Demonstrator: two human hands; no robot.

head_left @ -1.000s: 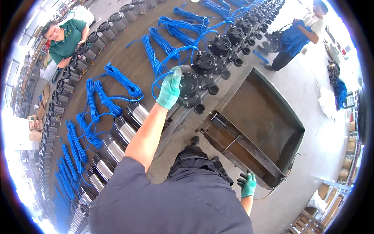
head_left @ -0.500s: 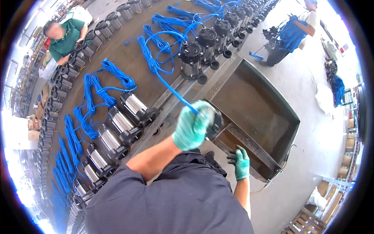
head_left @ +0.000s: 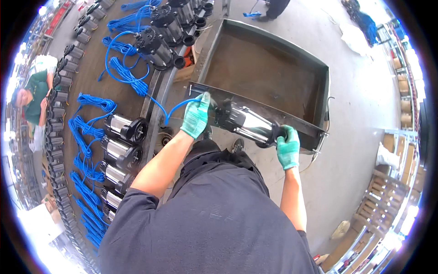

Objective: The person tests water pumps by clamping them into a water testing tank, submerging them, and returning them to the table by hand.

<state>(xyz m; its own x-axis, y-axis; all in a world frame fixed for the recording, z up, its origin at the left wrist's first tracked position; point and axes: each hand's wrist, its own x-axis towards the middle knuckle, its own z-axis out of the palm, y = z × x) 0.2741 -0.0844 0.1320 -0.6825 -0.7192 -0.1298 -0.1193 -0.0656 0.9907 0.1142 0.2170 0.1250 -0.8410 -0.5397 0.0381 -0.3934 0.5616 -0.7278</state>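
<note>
Concrete floor, grey. Both green-gloved hands grip a shiny steel cylindrical pump [head_left: 248, 123] — left hand [head_left: 196, 116] at cable end, right hand [head_left: 287, 146] at black end — over the rusty metal tank's [head_left: 319, 91] rim; blue cable [head_left: 132, 80] trails left.

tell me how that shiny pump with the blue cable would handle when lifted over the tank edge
Probably heavy for its size: the metal pump is carried by both the left hand and the right hand. Its round, polished body could roll or slip. The blue cable looks floppy and trails behind, so it may drag or snag.
</note>
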